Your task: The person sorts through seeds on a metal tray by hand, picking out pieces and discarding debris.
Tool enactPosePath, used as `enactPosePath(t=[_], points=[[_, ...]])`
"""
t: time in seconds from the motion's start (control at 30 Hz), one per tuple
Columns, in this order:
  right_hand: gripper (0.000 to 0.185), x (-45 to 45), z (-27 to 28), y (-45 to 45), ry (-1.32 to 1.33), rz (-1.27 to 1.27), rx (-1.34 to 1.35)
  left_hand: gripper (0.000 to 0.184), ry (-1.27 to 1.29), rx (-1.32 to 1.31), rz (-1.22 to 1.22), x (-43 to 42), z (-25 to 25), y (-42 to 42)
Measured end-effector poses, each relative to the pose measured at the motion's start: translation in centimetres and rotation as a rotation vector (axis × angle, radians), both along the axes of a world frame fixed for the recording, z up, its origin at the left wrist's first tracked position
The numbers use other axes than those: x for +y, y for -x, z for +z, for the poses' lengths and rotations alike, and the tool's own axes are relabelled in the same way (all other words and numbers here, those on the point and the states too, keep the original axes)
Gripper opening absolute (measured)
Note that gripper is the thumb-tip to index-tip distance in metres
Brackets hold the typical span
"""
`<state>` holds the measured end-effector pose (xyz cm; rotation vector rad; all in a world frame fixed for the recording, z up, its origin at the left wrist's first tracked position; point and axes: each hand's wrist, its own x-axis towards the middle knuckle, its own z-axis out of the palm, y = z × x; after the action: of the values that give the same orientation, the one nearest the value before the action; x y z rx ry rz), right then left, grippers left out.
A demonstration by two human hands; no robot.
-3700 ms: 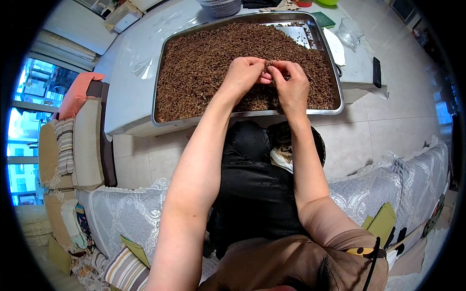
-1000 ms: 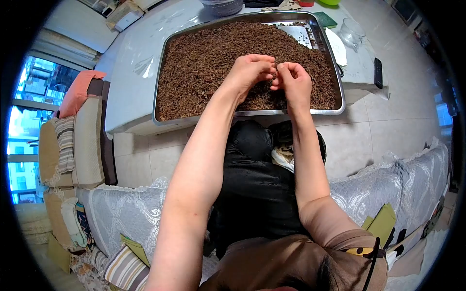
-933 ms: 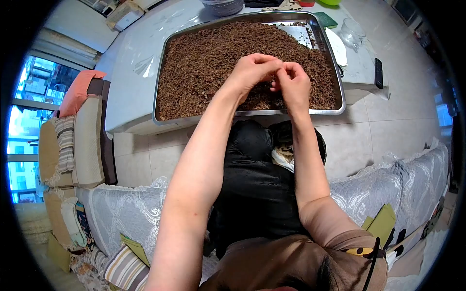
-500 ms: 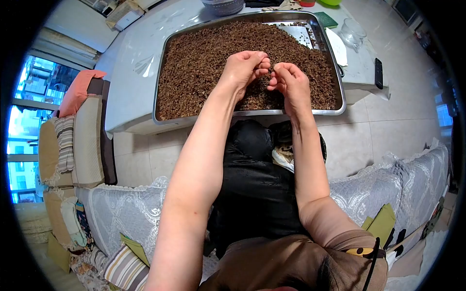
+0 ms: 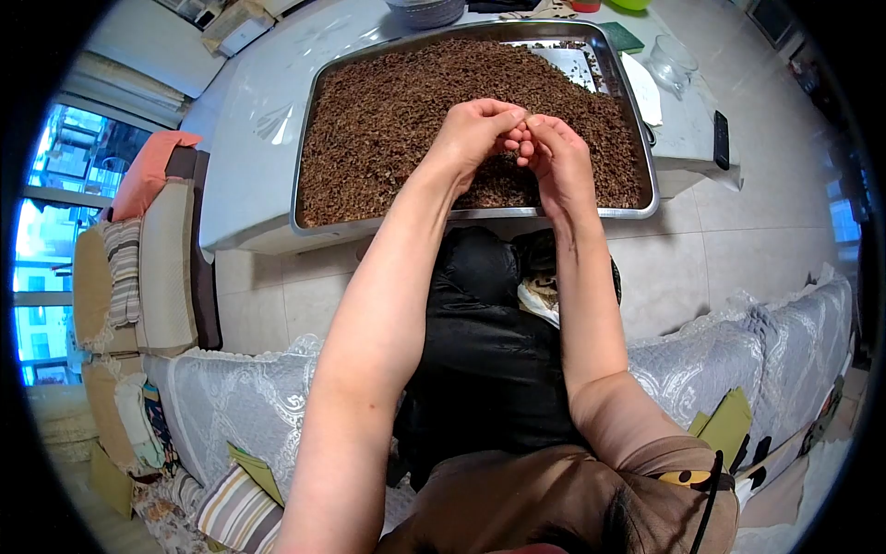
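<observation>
A large metal tray (image 5: 425, 222) holds a thick layer of small dark brown dried pieces (image 5: 388, 120), whose exact kind I cannot make out. Over its near part, my left hand (image 5: 475, 134) and my right hand (image 5: 558, 152) meet at the fingertips. Both are pinched closed, thumbs against the fingers. Whatever sits between the fingertips is too small to name. At the tray's far right corner, a pale flat piece (image 5: 572, 63) lies on bare metal with a few scattered bits.
The tray rests on a white table (image 5: 245, 175). To its right are a glass cup (image 5: 672, 63), white paper (image 5: 641, 90) and a black remote (image 5: 721, 138). A grey basket (image 5: 425, 11) and green box (image 5: 621, 37) stand behind. A lace-covered sofa (image 5: 240, 392) is below.
My left hand has shifted right towards my right hand. The gap between them has closed, and their fingertips now touch.
</observation>
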<state>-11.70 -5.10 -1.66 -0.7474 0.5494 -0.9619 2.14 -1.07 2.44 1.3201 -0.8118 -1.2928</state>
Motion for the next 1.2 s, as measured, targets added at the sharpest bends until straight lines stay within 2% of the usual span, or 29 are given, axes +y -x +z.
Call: enactPosePath(t=[0.07,0.17,0.27,0.37,0.47,0.5,0.63,0.77,0.87,0.9,1.0,1.03,1.13,1.2], points=[[0.015,-0.1,-0.1,0.1,-0.022,0.020,-0.055,0.021,0.015,0.203,0.005,0.1,0.2,0.0],[0.016,0.0,-0.2,0.0,-0.003,-0.012,-0.035,0.021,0.039,0.282,0.000,-0.3,-0.7,-0.6],[0.017,0.2,0.3,-0.1,0.050,-0.057,0.056,0.020,0.000,0.209,0.095,-0.1,-0.2,-0.2],[0.017,0.1,0.2,-0.3,0.148,-0.102,0.176,0.022,-0.021,0.135,-0.014,0.2,0.4,-0.3],[0.016,0.1,-0.1,-0.3,0.252,-0.095,0.266,0.023,-0.022,-0.038,0.003,0.1,-0.6,-0.1],[0.016,0.1,-0.1,-0.2,0.267,-0.087,0.274,0.020,-0.045,-0.024,0.011,0.1,-0.5,-0.2],[0.015,0.1,1.4,0.8,0.292,-0.105,0.314,0.024,0.028,0.333,0.037,-0.4,-1.4,-0.8],[0.009,0.3,4.7,4.5,0.414,0.122,0.430,0.039,0.043,0.543,0.086,-0.4,-1.1,-1.1],[0.007,0.4,5.7,8.1,0.610,0.500,0.642,0.053,0.060,0.627,0.060,0.0,-0.4,-0.8],[0.008,1.2,6.6,8.9,0.590,0.592,0.762,0.055,0.067,0.650,0.048,0.0,-0.4,-0.7],[0.014,1.6,7.0,9.7,0.761,0.624,1.048,0.060,0.080,0.676,0.008,-0.1,-0.3,-0.5],[0.019,1.8,8.0,9.6,0.742,0.616,1.142,0.061,0.084,0.677,-0.002,-0.1,-0.3,-0.5],[0.020,1.4,7.3,8.8,0.846,0.416,1.108,0.061,0.069,0.626,-0.012,0.1,-0.2,-0.4],[0.014,1.0,5.6,7.0,0.978,0.066,1.015,0.061,0.049,0.544,-0.012,0.2,0.0,-0.3]])
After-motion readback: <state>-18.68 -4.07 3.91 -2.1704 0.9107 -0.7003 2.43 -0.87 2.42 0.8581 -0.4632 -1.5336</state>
